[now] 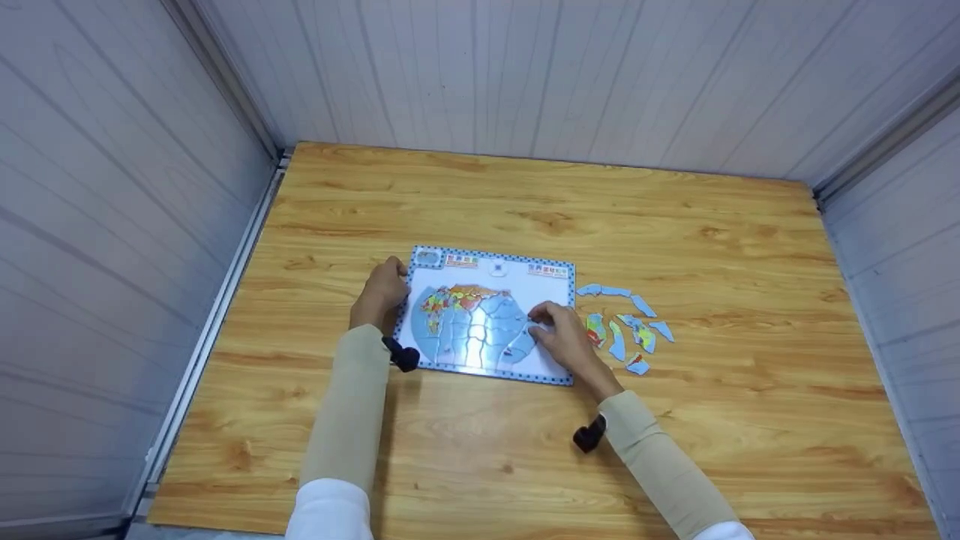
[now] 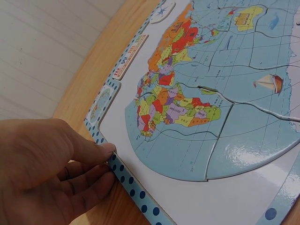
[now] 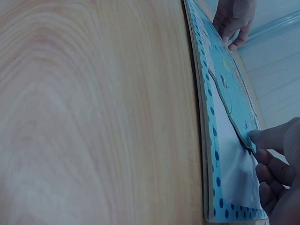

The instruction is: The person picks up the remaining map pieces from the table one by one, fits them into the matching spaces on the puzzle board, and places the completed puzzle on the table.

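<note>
A world map jigsaw puzzle board [image 1: 551,289] with a blue dotted border lies flat on the table. Along its left edge, my left hand [image 1: 384,289] pinches the frame, thumb on top, as the left wrist view shows [image 2: 47,164]. Joined pieces form the blue ocean [image 2: 253,140] and the coloured countries [image 2: 187,110]. At the right side of the map, my right hand [image 1: 566,337] pinches a blue puzzle piece [image 3: 243,129] between thumb and fingers. White backing [image 3: 236,173] shows beside that piece.
Several loose puzzle pieces [image 1: 616,341] lie on the wooden table [image 1: 465,457] right of the board, near my right wrist. Pale panels [image 1: 480,75] stand behind the table and at both sides. A black wrist camera [image 1: 590,435] is on the right forearm.
</note>
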{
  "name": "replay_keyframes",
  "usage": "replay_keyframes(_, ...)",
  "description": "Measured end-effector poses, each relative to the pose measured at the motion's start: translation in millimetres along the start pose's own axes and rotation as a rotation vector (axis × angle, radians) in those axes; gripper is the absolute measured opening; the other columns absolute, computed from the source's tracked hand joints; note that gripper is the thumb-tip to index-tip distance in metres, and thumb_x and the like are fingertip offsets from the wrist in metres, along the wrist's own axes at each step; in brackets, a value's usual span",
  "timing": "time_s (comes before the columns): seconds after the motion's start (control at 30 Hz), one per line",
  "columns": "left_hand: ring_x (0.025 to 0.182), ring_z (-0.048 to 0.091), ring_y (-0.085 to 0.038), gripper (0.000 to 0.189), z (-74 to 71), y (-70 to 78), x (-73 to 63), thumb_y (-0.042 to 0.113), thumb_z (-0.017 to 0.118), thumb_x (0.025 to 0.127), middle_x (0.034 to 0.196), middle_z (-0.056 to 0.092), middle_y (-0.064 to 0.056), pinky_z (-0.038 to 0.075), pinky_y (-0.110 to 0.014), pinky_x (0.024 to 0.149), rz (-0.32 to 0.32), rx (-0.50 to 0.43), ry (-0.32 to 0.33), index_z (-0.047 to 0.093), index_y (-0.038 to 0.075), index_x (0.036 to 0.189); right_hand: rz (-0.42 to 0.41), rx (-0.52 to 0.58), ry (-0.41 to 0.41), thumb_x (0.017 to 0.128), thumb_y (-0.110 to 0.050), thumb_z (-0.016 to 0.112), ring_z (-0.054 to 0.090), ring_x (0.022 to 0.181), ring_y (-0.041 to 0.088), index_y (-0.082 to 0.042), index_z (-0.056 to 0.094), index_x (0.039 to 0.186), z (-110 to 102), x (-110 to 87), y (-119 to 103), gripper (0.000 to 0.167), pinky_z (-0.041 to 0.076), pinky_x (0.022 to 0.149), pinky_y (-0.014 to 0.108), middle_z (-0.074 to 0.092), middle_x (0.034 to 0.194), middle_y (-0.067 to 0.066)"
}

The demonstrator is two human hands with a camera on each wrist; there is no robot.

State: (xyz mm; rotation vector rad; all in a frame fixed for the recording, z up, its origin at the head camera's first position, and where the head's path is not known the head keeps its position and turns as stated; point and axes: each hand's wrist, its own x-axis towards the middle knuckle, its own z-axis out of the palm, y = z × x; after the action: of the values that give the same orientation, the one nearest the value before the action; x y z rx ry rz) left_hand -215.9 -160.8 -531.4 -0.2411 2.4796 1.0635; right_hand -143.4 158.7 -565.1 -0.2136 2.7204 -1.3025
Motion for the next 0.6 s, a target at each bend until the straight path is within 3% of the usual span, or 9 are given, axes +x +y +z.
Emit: replay_keyframes(0.6,0.110,0.049,-0.030,0.032,-0.8,0.7,0.4,0.002,0.045,0.094,0.124,0.049,-0.018,0.043,-0.042,0.096,-0.025,-0.037,-0.013,0.043,0.002,0.126,-0.004,-0.011,0.000,0.087,-0.009,0.067,0.059,0.107,0.019,-0.011,0.064,0.108,1.4,-3.4,2.2,0.022,0.044,0.098,0.038,0.065,0.107,0.002)
